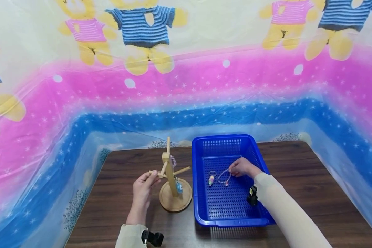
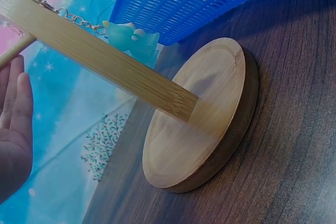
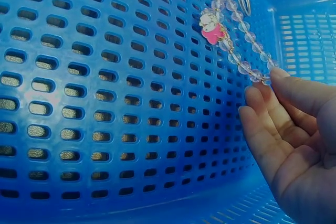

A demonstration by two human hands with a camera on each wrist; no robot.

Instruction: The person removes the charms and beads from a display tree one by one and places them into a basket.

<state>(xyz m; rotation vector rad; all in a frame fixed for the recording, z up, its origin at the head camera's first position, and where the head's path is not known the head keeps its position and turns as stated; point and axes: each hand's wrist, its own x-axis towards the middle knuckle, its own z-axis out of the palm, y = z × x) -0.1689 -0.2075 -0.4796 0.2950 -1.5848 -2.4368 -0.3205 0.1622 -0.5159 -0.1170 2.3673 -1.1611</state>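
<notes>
Inside the blue basket (image 1: 201, 206), my right hand (image 1: 242, 167) pinches a clear beaded bracelet (image 3: 244, 67) between thumb and fingertips. Its pink and white charm (image 3: 211, 29) hangs low over the basket floor. A keychain (image 1: 211, 180) with a pastel figure and a metal ring lies just left of the bracelet. My left hand (image 1: 144, 186) holds the end of one peg (image 1: 156, 174) on a wooden stand (image 1: 172, 182) with a round base. From the stand hang a blue-green figure keychain (image 2: 134, 40) and a pinkish beaded bracelet (image 1: 173, 161).
The stand is upright on the dark wood table (image 1: 117, 193), close to the basket's left side. Another peg (image 1: 183, 170) points toward the basket rim. A printed cloth (image 1: 179, 79) with bears hangs behind and around the table.
</notes>
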